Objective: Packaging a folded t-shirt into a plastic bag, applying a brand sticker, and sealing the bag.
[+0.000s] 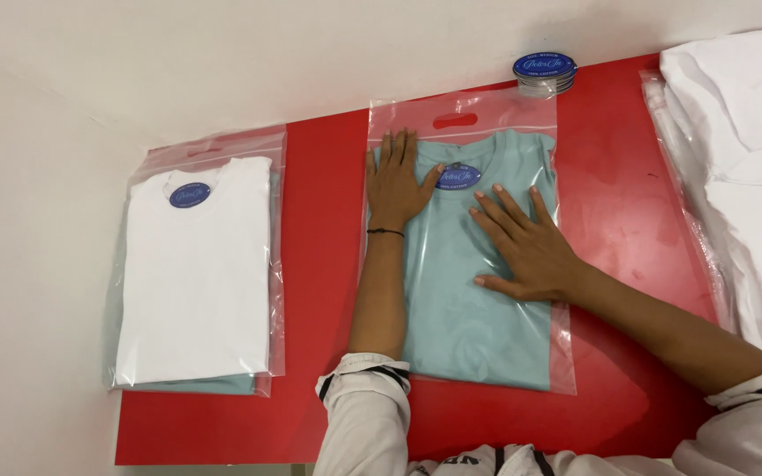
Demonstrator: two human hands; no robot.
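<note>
A clear plastic bag (487, 110) with a cut-out handle lies on the red table (619, 194). Inside it is a folded light teal t-shirt (465, 308) with a blue oval label at the collar. My left hand (396, 181) lies flat on the bag's upper left part, fingers spread toward the collar, a thin black band on the wrist. My right hand (522, 242) presses flat on the middle of the bag, fingers apart. Neither hand grips anything.
At the left, a stack of bagged shirts (196, 264) with a white one on top hangs over the table edge. A small pile of blue oval labels (545, 70) sits at the back. White shirts and plastic bags (743, 159) are heaped at the right.
</note>
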